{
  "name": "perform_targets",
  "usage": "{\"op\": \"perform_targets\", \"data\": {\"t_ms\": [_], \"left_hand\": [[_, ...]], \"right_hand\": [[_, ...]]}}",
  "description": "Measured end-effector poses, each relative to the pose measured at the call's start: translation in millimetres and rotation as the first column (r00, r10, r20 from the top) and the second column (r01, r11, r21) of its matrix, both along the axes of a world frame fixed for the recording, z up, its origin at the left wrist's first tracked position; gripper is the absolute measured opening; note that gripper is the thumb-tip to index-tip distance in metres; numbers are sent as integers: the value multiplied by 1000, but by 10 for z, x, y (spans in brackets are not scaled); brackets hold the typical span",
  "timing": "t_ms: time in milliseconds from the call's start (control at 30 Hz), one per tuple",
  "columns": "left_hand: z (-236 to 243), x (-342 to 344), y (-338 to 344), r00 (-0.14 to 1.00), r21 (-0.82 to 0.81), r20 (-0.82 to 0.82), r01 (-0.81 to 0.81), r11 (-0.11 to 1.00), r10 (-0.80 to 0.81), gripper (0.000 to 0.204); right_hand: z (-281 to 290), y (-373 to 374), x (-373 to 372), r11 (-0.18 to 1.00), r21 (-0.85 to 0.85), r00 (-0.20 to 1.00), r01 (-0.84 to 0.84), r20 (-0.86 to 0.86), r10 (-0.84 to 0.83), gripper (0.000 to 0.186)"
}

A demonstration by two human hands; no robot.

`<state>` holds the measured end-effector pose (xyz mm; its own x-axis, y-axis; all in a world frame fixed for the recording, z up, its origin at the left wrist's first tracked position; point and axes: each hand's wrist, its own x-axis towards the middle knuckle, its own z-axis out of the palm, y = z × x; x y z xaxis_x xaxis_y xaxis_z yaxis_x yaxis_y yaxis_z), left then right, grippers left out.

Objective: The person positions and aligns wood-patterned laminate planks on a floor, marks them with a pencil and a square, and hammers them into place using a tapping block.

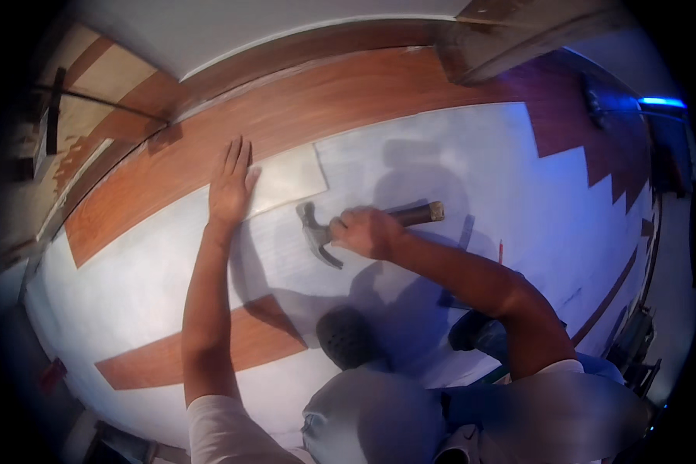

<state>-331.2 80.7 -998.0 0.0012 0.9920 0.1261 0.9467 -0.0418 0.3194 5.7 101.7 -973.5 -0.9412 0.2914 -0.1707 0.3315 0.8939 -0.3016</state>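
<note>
My left hand lies flat with its fingers stretched out. Its fingertips reach onto the reddish-brown floor planks, and its thumb side is against a pale, cream-coloured board. That board lies along the edge of the laid planks. In my right hand is a claw hammer, gripped by the handle close to the head. The hammer's head points left, its claw curves toward me, and the dark handle sticks out to the right past my fist.
A loose brown plank lies on the whitish floor sheet, left of my dark shoe. Stepped plank ends run down the right side. A thin red pencil-like stick is beyond my right forearm. A wall borders the far planks.
</note>
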Motion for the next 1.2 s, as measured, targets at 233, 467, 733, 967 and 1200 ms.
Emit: {"op": "perform_targets", "data": {"t_ms": [233,467,733,967,1200], "left_hand": [[356,116,-309,954,-125,83,296,947,-288,83],[284,702,89,945,-93,62,327,940,-323,79],[225,1379,569,928,-109,40,373,921,-371,82],[196,1356,575,926,-79,50,378,922,-375,80],[217,1349,604,919,-29,46,392,919,-391,76]], "right_hand": [[262,-68,913,956,-212,974,205,-51,-220,30],[280,-107,1418,970,-118,976,214,50,-210,35],[312,379,1593,983,-25,977,181,122,-176,36],[305,781,1497,993,-87,996,85,29,-83,32],[280,951,1504,968,-210,990,136,72,-124,29]]}}
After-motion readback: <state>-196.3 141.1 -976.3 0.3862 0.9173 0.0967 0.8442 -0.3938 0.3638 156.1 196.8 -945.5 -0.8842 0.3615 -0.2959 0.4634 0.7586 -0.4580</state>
